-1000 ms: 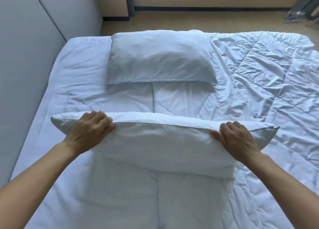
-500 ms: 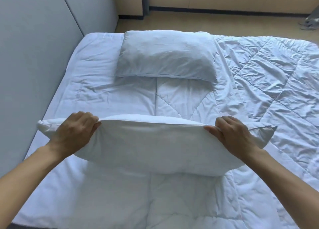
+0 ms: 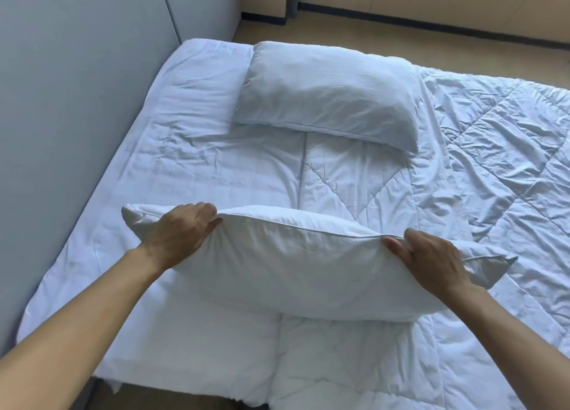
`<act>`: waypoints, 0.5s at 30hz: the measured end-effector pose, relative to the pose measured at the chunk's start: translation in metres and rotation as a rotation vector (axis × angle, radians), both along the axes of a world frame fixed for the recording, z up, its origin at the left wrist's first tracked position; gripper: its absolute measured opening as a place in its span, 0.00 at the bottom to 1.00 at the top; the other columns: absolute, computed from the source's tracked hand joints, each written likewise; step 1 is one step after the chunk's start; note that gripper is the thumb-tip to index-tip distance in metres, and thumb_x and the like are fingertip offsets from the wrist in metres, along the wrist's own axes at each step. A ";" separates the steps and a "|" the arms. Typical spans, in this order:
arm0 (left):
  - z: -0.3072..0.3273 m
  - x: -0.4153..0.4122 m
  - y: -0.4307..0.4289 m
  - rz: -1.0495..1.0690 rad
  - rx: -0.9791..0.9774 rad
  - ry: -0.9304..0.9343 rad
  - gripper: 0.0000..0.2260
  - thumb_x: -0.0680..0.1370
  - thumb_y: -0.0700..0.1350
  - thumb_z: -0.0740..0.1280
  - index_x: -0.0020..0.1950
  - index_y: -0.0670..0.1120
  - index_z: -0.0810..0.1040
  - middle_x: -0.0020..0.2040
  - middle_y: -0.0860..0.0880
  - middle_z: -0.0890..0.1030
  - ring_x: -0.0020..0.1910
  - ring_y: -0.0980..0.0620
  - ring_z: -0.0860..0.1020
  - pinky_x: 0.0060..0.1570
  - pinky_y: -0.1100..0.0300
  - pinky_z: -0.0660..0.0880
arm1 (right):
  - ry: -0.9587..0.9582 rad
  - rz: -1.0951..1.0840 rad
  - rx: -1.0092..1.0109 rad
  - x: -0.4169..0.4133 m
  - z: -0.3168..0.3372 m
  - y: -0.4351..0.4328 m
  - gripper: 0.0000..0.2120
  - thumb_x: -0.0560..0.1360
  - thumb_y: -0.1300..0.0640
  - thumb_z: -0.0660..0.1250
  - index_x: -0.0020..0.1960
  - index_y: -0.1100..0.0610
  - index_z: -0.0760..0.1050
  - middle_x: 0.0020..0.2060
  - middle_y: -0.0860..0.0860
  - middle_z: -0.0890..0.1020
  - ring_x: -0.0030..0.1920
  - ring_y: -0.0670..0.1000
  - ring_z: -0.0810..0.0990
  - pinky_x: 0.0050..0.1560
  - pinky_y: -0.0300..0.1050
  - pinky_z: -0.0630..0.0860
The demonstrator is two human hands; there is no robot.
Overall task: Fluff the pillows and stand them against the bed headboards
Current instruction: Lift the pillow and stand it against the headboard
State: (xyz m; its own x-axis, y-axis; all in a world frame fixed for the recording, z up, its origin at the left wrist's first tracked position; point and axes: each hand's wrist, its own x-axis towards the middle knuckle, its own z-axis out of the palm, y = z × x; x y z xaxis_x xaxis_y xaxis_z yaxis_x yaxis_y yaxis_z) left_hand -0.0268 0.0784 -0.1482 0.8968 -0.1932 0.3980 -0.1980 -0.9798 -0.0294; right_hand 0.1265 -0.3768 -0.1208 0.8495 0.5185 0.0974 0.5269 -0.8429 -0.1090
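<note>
White pillow (image 3: 293, 273) right in front of me, tipped up over the quilt (image 3: 493, 147) by its top seam; I can't tell whether its lower edge touches. Both hands are on it. My left hand (image 3: 179, 236) curls over the seam by the left corner, fingers hooked round the edge. My right hand (image 3: 431, 261) clutches the seam towards the right corner, thumb on the near face. The left corner sits near the grey panel (image 3: 77, 101), not touching. Further up the bed, the second pillow (image 3: 330, 97) lies flat, apart from the panel.
</note>
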 end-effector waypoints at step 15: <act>0.113 -0.176 0.105 0.270 0.014 -0.048 0.20 0.82 0.55 0.63 0.33 0.47 0.67 0.24 0.49 0.67 0.21 0.46 0.69 0.21 0.58 0.61 | -0.178 0.440 -0.031 0.013 0.143 0.192 0.27 0.81 0.36 0.47 0.34 0.55 0.62 0.26 0.55 0.75 0.27 0.61 0.79 0.28 0.50 0.72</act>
